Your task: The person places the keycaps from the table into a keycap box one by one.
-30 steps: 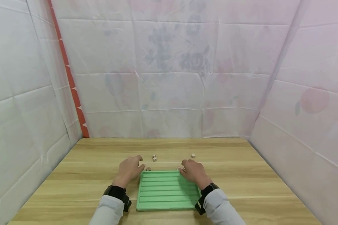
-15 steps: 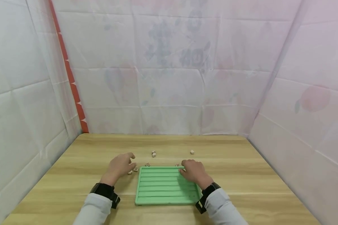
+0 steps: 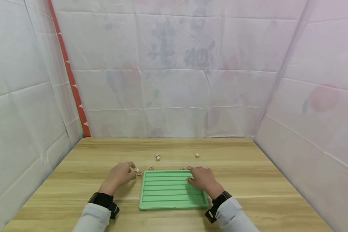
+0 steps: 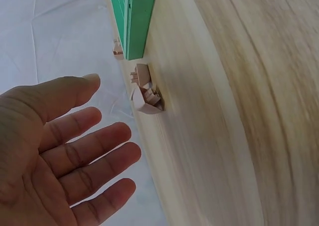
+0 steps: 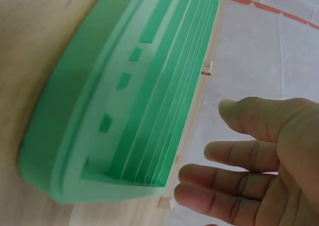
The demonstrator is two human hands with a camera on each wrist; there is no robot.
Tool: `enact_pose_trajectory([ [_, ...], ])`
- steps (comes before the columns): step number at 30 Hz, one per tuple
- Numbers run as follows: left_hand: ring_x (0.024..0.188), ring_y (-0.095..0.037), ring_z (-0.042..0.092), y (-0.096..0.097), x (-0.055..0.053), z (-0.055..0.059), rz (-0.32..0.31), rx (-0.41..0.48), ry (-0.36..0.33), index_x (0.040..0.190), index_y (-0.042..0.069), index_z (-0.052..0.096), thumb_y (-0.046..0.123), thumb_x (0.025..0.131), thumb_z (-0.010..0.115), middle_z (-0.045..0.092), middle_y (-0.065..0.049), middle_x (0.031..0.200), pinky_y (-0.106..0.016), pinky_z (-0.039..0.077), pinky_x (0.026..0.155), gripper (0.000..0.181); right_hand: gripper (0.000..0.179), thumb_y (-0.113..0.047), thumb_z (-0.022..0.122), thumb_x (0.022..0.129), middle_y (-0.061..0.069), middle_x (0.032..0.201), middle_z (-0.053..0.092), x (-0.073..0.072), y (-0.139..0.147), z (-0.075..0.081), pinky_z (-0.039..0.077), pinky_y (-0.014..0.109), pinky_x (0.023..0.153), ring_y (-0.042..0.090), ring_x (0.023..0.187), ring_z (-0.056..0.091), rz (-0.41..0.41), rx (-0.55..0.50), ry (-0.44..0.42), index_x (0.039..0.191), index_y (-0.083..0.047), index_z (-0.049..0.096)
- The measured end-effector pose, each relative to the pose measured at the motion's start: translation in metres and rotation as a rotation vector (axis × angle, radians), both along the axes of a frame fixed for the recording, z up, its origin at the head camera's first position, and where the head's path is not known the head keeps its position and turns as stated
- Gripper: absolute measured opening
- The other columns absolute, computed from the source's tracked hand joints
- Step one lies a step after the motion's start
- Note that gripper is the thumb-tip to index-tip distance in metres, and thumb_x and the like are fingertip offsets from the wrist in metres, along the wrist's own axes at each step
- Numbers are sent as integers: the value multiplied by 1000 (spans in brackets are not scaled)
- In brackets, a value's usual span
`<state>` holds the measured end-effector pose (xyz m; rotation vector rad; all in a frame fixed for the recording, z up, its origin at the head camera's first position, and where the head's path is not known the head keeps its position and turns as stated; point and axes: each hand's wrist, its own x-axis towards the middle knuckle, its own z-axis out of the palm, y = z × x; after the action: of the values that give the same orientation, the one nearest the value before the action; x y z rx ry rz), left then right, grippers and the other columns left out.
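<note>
A green tray (image 3: 169,189) with parallel ridges lies flat on the table. My left hand (image 3: 119,177) is beside its far left corner, fingers relaxed and apart. Two small pinkish-beige hollow pieces, like keycaps (image 4: 147,99), lie close together between that hand and the tray; in the left wrist view the fingers hold nothing. Over the tray's far right corner hovers my right hand (image 3: 204,181), its fingers (image 5: 234,181) loosely bent and nothing between them. Along the tray's far edge lie more caps (image 3: 182,168), one of them (image 3: 189,167) right by the right fingertips.
Farther back on the wooden table (image 3: 110,151) are a pair of touching caps (image 3: 158,158) and a single cap (image 3: 197,155). Another cap (image 3: 151,168) sits behind the tray's far left corner. White sheeting (image 3: 174,96) walls the table at the back and both sides.
My left hand has moved left from the tray's corner, uncovering two caps. One of these has shifted away, closer against the other. My right hand has drifted slightly right, and a cap beside it shows.
</note>
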<state>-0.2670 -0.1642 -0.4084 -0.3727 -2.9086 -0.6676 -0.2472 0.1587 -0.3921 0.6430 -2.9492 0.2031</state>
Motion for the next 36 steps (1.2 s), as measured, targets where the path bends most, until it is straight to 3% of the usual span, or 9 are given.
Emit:
enact_pose_trajectory([
  [5,73,-22,60,-2,1,-1,-11,-11,-18,101,4,66,15,79,70,63,-8,83,-38,48,61,26,29,-23,68,84,-4,57,41,5,6,-3,34,33,49,12,52,37,-21,1,0,67,-13,47],
  [15,84,-27,61,-5,3,-4,-35,-21,-77,100,3,67,13,77,72,65,-12,90,-43,49,70,25,21,-20,71,80,-2,63,44,22,12,-8,34,31,49,13,54,39,-109,-42,-101,75,-8,54],
  [19,85,-28,62,-7,6,-6,-48,-31,-84,99,2,68,13,76,73,66,-12,92,-43,49,72,25,22,-17,71,77,-1,61,44,29,17,-9,35,31,48,13,53,40,-126,-72,-129,71,-9,52],
  [27,78,-20,57,-13,9,-7,-67,-14,-92,97,3,69,13,75,75,65,-7,89,-42,48,70,24,28,-20,75,76,0,59,41,36,23,-10,33,32,48,14,53,38,-146,-70,-145,69,-9,50],
  [36,69,-15,53,-16,10,-13,-63,24,-129,94,5,69,12,75,76,61,-3,78,-37,46,63,22,28,-15,72,75,-1,56,37,44,28,-13,27,28,48,13,51,35,-157,-114,-228,66,-10,47],
])
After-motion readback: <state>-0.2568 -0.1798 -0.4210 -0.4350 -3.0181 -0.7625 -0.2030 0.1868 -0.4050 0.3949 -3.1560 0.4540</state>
